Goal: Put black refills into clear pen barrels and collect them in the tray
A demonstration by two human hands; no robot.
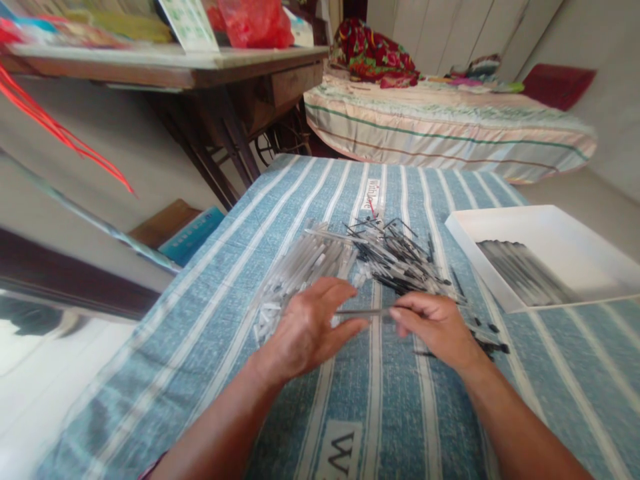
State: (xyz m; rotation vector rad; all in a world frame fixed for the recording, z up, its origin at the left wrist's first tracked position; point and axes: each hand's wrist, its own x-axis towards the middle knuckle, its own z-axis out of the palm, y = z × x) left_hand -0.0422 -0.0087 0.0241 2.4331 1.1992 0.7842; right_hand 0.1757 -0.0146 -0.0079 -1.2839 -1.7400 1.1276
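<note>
Pinched between the thumb and fingers of my right hand (433,323) is a thin grey pen-like tube (367,312), held level above the cloth. My left hand (313,323) is at its other end, thumb and fingers spread apart around it; whether the tube touches the palm is hidden. Just beyond my left hand lies a heap of clear plastic tubes (315,257). A loose heap of thin black and clear sticks (400,257), some with dark tips, spreads beyond my right hand. Several small black pieces (493,339) lie right of my right wrist.
A white tray (590,247) on the right holds a row of dark-tipped clear tubes (525,273). Blue striped cloth (200,320) covers the table. Behind stand a wooden desk (200,70) with a red plastic bag (257,23) and a bed (440,127). Red cords (65,133) hang at left.
</note>
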